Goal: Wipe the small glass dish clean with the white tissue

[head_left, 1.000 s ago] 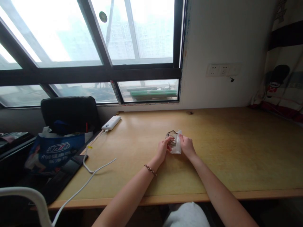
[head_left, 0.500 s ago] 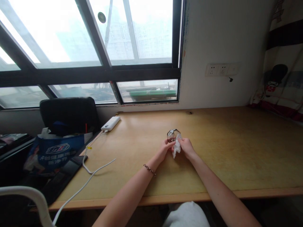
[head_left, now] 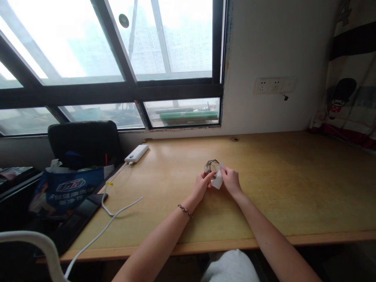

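"Over the middle of the wooden desk [head_left: 293, 188], I've got both hands close together! The left hand [head_left: 202, 186] has its fingers closed on the near edge of a round wiry piece [head_left: 208, 166]."

"And the right, from where you sit?"

"The right hand [head_left: 230, 181] is pinching a white sheet [head_left: 216, 183] by its far right corner. That sheet sits between the two hands, overlapping the right side of the ring from my angle."

"So which hand is nearer the wiry piece?"

"Left, no contest: it's touching. The ring sits just beyond those fingers, slightly right, and lies to the far left of the right hand, with the sheet in the gap."

"Long axis?"

"None I can call on the ring; it looks round, its open middle partly showing. The sheet slants from far right to near left."

"Resting on the desk?"

"From out here, I can't tell. Off to the far left, a white power bank [head_left: 136, 153] and its cable [head_left: 129, 206], well apart from both hands."
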